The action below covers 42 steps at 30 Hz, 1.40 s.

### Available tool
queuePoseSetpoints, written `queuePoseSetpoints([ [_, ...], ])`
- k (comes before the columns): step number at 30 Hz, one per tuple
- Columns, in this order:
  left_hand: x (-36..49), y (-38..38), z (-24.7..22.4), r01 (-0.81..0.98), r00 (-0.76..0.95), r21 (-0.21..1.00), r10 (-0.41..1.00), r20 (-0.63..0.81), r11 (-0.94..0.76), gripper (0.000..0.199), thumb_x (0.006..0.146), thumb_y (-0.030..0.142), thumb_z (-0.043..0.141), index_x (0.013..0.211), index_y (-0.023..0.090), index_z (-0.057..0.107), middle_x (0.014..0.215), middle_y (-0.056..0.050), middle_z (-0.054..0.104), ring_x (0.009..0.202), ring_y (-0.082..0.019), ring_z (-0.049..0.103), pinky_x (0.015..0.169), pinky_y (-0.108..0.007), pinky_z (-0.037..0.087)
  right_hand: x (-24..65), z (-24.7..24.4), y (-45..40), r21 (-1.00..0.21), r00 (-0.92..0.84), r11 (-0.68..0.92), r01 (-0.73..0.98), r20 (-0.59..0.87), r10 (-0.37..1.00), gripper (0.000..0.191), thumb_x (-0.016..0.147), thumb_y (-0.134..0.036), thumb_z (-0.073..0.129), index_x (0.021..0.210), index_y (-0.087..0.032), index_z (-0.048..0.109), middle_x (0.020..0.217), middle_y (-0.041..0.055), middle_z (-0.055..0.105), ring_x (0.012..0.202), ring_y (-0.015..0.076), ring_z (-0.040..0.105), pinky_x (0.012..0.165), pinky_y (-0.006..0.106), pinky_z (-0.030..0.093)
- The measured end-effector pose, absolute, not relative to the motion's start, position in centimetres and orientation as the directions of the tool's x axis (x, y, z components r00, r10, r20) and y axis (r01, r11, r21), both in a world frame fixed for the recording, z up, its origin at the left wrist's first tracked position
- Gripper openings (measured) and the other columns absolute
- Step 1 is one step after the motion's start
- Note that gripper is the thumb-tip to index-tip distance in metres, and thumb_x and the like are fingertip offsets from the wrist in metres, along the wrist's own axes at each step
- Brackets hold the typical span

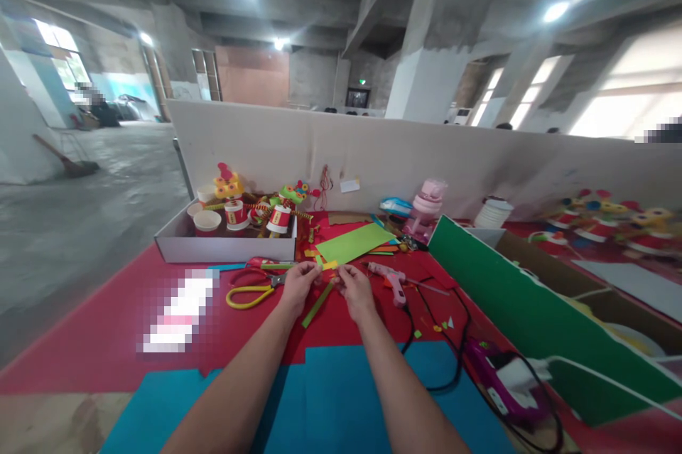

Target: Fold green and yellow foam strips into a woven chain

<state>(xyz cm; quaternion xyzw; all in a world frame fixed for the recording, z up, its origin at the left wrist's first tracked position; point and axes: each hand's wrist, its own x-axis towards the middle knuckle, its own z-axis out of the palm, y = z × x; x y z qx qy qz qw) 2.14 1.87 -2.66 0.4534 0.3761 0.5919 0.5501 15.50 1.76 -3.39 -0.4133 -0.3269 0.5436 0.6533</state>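
Both hands, left (pixel 301 285) and right (pixel 356 289), are closing their grip, fingertips pinched, on a small yellow piece (pixel 330 265) between them. A narrow green strip (pixel 318 305) is lying just nearer; scissors (pixel 256 292) are resting left, a pink glue gun (pixel 391 282) right, on the red tabletop (pixel 213 326). A green sheet (pixel 356 244) is lying beyond.

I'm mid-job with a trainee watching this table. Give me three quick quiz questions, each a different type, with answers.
1. True or false: the pink glue gun lies to the right of the right hand.
2. Which lies nearest the camera wearer's body?
A) the lime sheet
B) the blue sheets
C) the pink glue gun
3. Fill in the blank: the open white box on the left holds figures and paper ____.

Key: 1 true; 2 B; 3 cups.
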Motion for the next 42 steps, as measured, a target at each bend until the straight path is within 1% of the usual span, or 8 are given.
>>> queuePoseSetpoints([
  [5, 2.4, 2.1, -3.2, -0.328, 0.089, 0.941, 0.988, 0.126, -0.090, 0.032, 0.066, 0.043, 0.075, 0.069, 0.013, 0.063, 0.057, -0.001, 0.060, 0.051, -0.009, 0.050, 0.053, -0.021, 0.039, 13.9, -3.3, 1.0, -0.875, 0.088, 0.053, -0.481, 0.012, 0.996, 0.029, 0.055, -0.036, 0.079, 0.071, -0.019, 0.063, 0.060, -0.0048, 0.058, 0.054, 0.0099, 0.053, 0.060, 0.026, 0.050],
  [8, 2.4, 2.2, -3.2, -0.322, 0.084, 0.943, 0.989, 0.122, -0.089, 0.031, 0.065, 0.042, 0.076, 0.069, 0.013, 0.064, 0.058, -0.001, 0.061, 0.051, -0.009, 0.051, 0.054, -0.022, 0.040, 13.7, -3.1, 0.8, -0.868, 0.055, 0.057, -0.494, 0.035, 0.998, 0.028, 0.057, -0.036, 0.077, 0.074, -0.019, 0.063, 0.060, -0.0043, 0.059, 0.055, 0.0111, 0.055, 0.061, 0.028, 0.051],
  [13, 2.5, 2.2, -3.0, -0.279, 0.015, 0.953, 0.991, 0.130, -0.121, 0.032, 0.059, 0.042, 0.078, 0.065, 0.014, 0.063, 0.054, 0.000, 0.059, 0.049, -0.009, 0.050, 0.052, -0.021, 0.039, 13.8, -3.0, 0.9, -0.880, 0.070, 0.043, -0.474, 0.011, 0.997, 0.031, 0.054, -0.037, 0.079, 0.073, -0.020, 0.062, 0.059, -0.0041, 0.059, 0.056, 0.0120, 0.057, 0.062, 0.029, 0.052],
  [17, 2.6, 2.2, -3.0, -0.255, -0.013, 0.959, 0.992, 0.127, -0.126, 0.031, 0.060, 0.042, 0.076, 0.066, 0.014, 0.063, 0.055, 0.001, 0.059, 0.050, -0.009, 0.050, 0.052, -0.022, 0.039, 13.7, -2.9, 0.8, -0.875, 0.070, 0.036, -0.483, 0.002, 0.998, 0.034, 0.052, -0.037, 0.082, 0.074, -0.020, 0.063, 0.060, -0.0042, 0.060, 0.055, 0.0108, 0.055, 0.063, 0.029, 0.053],
  [23, 2.7, 2.1, -2.8, -0.225, -0.037, 0.966, 0.991, 0.125, -0.130, 0.024, 0.060, 0.034, 0.075, 0.065, 0.015, 0.063, 0.056, 0.001, 0.060, 0.050, -0.009, 0.051, 0.052, -0.021, 0.038, 13.7, -2.5, 0.5, -0.891, 0.082, 0.050, -0.452, 0.015, 0.997, 0.035, 0.054, -0.040, 0.083, 0.074, -0.020, 0.064, 0.062, -0.0030, 0.061, 0.057, 0.0109, 0.056, 0.067, 0.030, 0.055],
  [30, 2.7, 2.2, -2.8, -0.262, -0.030, 0.958, 0.993, 0.116, -0.120, 0.022, 0.056, 0.031, 0.077, 0.064, 0.015, 0.066, 0.057, 0.000, 0.063, 0.053, -0.011, 0.054, 0.054, -0.023, 0.042, 13.7, -2.9, 0.8, -0.905, 0.107, 0.053, -0.423, 0.008, 0.994, 0.036, 0.053, -0.039, 0.082, 0.075, -0.019, 0.063, 0.065, -0.0035, 0.062, 0.057, 0.0109, 0.057, 0.066, 0.030, 0.054],
  [37, 2.6, 2.3, -3.3, -0.263, 0.005, 0.958, 0.993, 0.118, -0.112, 0.026, 0.061, 0.038, 0.076, 0.067, 0.014, 0.068, 0.055, 0.000, 0.062, 0.050, -0.010, 0.051, 0.052, -0.022, 0.038, 13.8, -3.0, 0.8, -0.929, 0.160, 0.086, -0.360, 0.029, 0.987, 0.033, 0.056, -0.039, 0.079, 0.075, -0.019, 0.062, 0.061, -0.0034, 0.062, 0.057, 0.0121, 0.058, 0.064, 0.028, 0.052],
  [42, 2.7, 2.4, -3.4, -0.312, 0.017, 0.945, 0.994, 0.108, -0.097, 0.042, 0.073, 0.054, 0.065, 0.068, 0.013, 0.067, 0.052, -0.001, 0.058, 0.048, -0.010, 0.051, 0.051, -0.023, 0.039, 13.7, -2.8, 0.7, -0.957, 0.234, 0.173, -0.235, 0.117, 0.965, 0.029, 0.062, -0.041, 0.074, 0.075, -0.019, 0.061, 0.063, -0.0018, 0.062, 0.058, 0.0141, 0.058, 0.060, 0.028, 0.049],
])
